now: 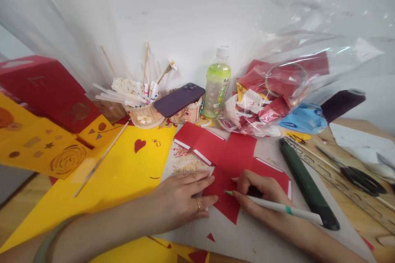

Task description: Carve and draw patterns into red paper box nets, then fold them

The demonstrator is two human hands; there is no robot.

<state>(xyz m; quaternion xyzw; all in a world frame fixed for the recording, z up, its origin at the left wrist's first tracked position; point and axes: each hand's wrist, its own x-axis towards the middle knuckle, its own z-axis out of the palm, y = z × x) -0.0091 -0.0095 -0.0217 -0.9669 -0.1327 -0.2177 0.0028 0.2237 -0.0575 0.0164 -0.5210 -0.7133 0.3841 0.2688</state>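
Note:
A red paper cutout (239, 154) in the form of an unfolded box, with white strips along some edges, lies on a grey board (222, 236). My left hand (182, 197) is spread flat, its fingertips resting on the cutout's near panel and the rest over the board. In my right hand (262, 191) is a white marker (273, 205) with a green band, gripped like a pen. Its green tip points at the near panel; whether it touches the paper I cannot tell. A small red paper scrap (210, 237) lies below the cutout.
Right of the board's middle lies a long dark green tool (308, 185), with scissors (361, 178) and a ruler (342, 185) beyond. Behind stand a drink bottle (217, 84), a phone (180, 99) on a basket, and a basket of markers (145, 116). Yellow paper (123, 172) spreads left.

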